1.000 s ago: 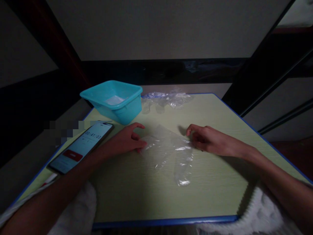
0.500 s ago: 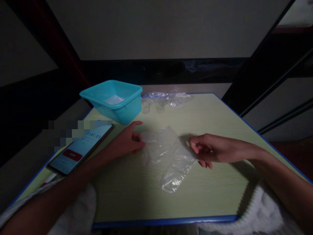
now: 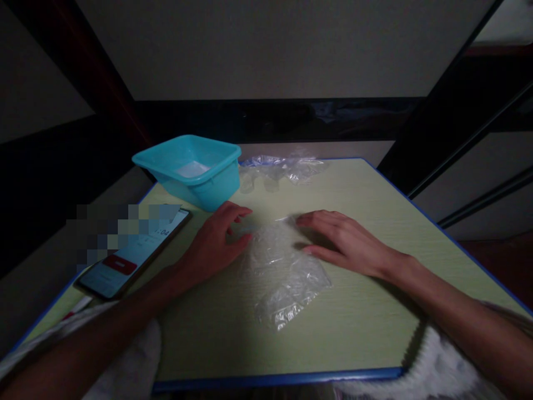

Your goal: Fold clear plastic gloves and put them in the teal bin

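A crumpled piece of clear, thin plastic lies in the middle of the table; whether it is a bag or a glove I cannot tell. At its upper left edge is my left hand, open, thumb and fingers apart. My right hand is over its upper right side, also open, with the fingers stretched toward the plastic. The fingertips of both hands are at or just above the plastic; contact is hard to make out. Neither hand grips anything.
A turquoise plastic basket with something white inside stands at the back left. More crumpled clear plastic lies along the table's far edge. A phone with a lit screen rests on the left. The pale table has a blue rim.
My right hand has let go of the plastic's right corner, opened and moved up and left over it. My left hand has shifted slightly right. The plastic's lower part has shifted a little.
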Tool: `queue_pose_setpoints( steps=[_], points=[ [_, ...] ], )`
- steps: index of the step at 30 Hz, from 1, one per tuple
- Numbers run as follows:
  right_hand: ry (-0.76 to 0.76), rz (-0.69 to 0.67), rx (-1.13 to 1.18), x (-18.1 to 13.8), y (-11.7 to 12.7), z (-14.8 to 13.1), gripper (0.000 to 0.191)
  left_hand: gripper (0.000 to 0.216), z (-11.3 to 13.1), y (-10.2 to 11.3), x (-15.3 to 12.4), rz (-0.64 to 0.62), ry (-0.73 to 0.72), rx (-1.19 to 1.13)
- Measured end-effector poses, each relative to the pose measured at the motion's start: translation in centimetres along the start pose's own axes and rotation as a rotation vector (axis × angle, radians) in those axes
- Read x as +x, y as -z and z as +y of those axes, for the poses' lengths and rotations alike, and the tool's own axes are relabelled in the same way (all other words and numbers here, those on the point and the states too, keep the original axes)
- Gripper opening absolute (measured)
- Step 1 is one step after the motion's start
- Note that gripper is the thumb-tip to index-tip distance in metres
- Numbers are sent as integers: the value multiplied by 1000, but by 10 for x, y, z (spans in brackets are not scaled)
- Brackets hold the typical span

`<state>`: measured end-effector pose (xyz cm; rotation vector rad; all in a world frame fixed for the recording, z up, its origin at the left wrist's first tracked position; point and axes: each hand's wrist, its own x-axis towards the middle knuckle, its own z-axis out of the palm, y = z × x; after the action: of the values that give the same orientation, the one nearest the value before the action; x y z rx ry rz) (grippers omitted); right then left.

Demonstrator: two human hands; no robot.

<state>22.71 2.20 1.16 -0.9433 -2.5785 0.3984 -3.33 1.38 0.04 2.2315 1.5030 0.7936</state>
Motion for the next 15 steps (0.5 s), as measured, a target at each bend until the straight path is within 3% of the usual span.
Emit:
queue_pose_setpoints(
  steps=[3,5,15],
  points=[
    [69,-110,-80,3,-12,8,68,38,1,-7,-4,-134,-192,96],
    [49,-177,-96,3,-17,11,78,42,1,-10,-6,-216,-256,162],
    [-26,-250,-99,-1,-17,11,80,46,-4,-11,-7,-338,-267,292]
  ],
)
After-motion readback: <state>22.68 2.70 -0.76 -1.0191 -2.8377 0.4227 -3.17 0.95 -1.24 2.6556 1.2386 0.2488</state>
